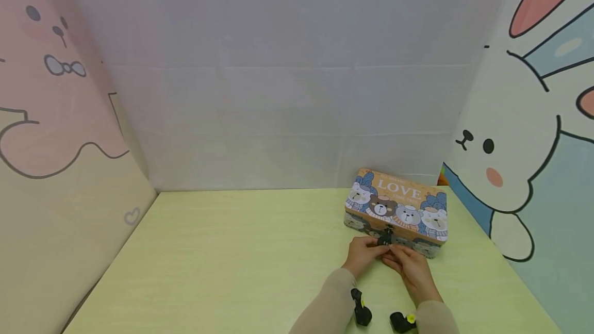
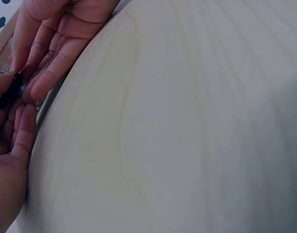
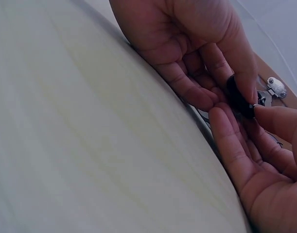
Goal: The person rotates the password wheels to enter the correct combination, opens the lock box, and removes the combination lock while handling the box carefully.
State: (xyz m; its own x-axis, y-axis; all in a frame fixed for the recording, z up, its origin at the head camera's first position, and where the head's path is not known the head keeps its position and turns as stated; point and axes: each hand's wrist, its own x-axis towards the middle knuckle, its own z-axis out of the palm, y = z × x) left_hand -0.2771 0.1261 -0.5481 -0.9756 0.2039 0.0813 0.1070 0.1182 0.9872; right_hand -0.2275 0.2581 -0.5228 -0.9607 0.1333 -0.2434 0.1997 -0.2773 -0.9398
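Observation:
A tin box (image 1: 394, 205) with bears and "LOVE" on its lid is closed and set at an angle. At its front, the left hand (image 1: 363, 255) and right hand (image 1: 414, 272) meet around a small black object (image 1: 384, 239). In the right wrist view, the left hand (image 3: 187, 39) comes from above and pinches the black object (image 3: 239, 98); the thumb of the right hand (image 3: 274, 189) presses its end, fingers curled beneath. A silver clasp (image 3: 276, 87) shows beside them. In the left wrist view, fingers partly hide the black object (image 2: 9, 92).
Two black devices with yellow parts, one (image 1: 361, 309) beside the left sleeve and one (image 1: 401, 322) beside the right sleeve, show near the front. A pale wood-grain table (image 1: 209, 262) lies under everything. Cartoon-printed panels stand left and right, a white sheet behind.

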